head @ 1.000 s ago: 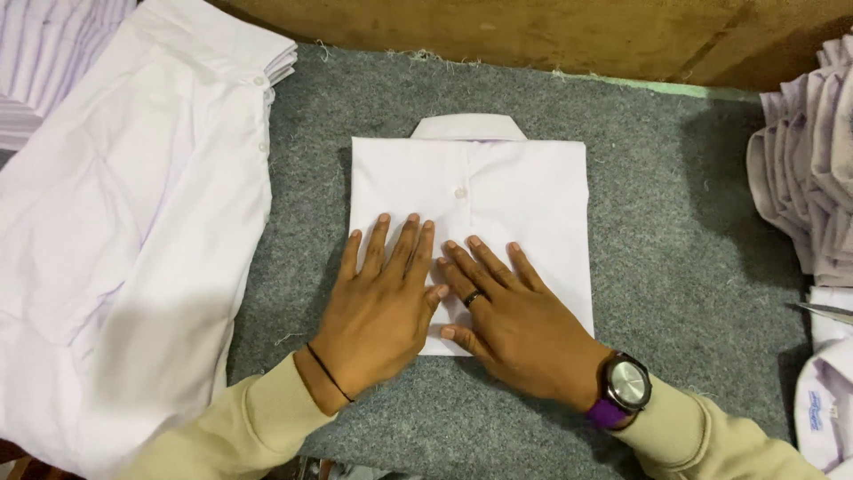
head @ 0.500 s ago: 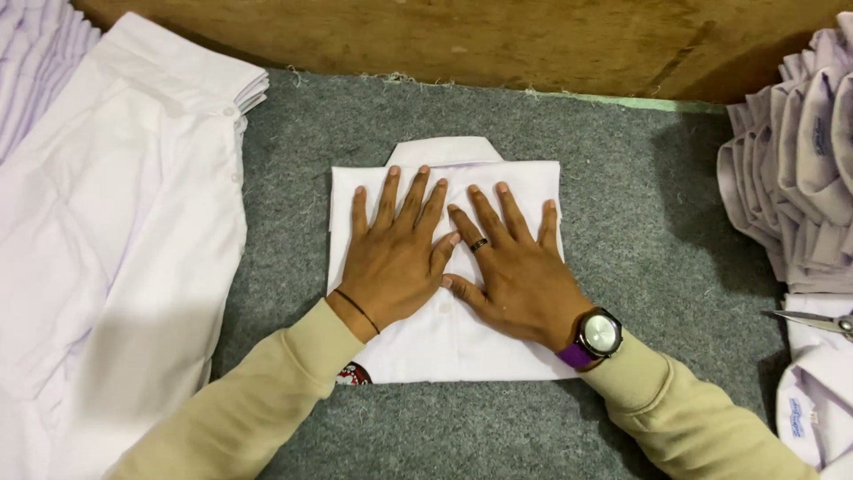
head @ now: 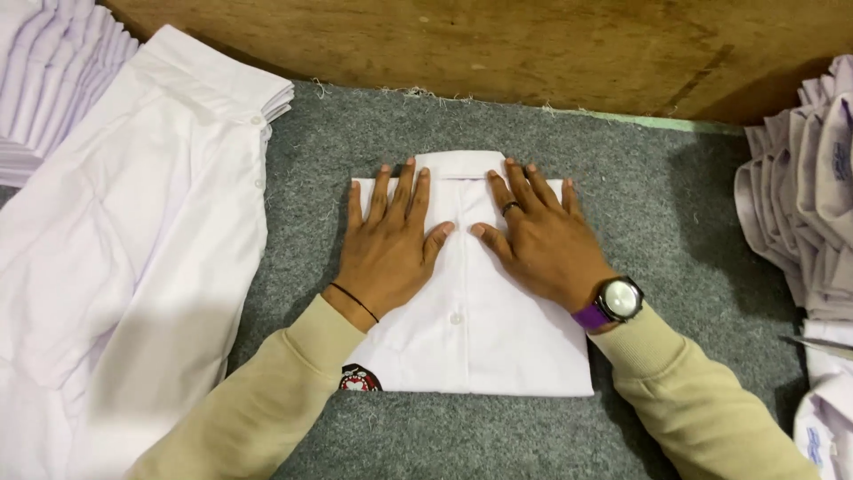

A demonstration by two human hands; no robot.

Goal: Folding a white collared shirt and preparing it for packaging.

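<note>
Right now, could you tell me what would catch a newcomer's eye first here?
Both hands, the left hand and right hand, lie flat on a folded white shirt at the middle of the grey felt mat. A stack of unfolded white shirts fills the left side.

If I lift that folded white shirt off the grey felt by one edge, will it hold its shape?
Probably not: the folded white shirt looks like thin cloth, so it would likely sag and unfold. Both the left hand and right hand press it flat. The grey felt looks rough, so sliding it may bunch it.
</note>
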